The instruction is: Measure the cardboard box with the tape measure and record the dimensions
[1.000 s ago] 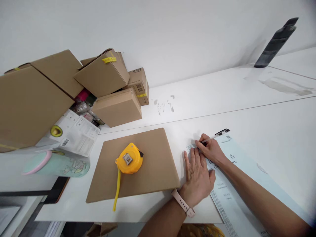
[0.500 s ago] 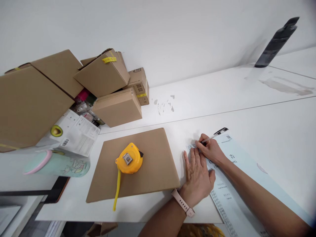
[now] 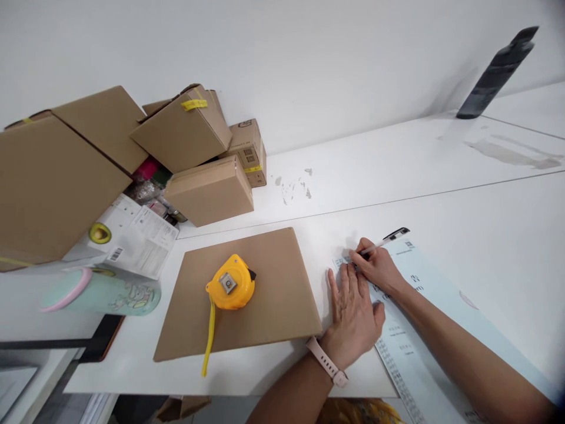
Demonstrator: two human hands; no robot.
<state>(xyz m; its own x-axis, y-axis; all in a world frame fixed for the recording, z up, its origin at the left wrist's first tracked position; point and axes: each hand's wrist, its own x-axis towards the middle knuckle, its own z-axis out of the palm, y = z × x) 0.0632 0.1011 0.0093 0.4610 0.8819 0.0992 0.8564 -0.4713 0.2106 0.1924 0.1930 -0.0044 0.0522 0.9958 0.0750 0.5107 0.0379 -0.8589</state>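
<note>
My right hand (image 3: 380, 266) is closed round a pen (image 3: 394, 235), its dark cap end sticking up past the fingers. The pen's tip is down at the upper left corner of a pale blue printed sheet (image 3: 424, 318). Flat on that sheet's left edge lies my left hand (image 3: 355, 309), fingers stretched out, with a pink watch on the wrist. Left of it is a flat piece of brown cardboard (image 3: 278, 282). A yellow tape measure (image 3: 236, 288) rests on the cardboard, a short length of its yellow tape hanging out.
Several cardboard boxes (image 3: 209, 191) are piled at the back left. In front of them stand a white carton (image 3: 145, 235) with an avocado picture and a mint-green bottle (image 3: 119, 292) with a pink ring. A dark bottle (image 3: 494, 76) stands at the back right.
The pen has tilted slightly in my right hand, its upper end shifting a little to the right. My left hand, the cardboard and the tape measure stay put.
</note>
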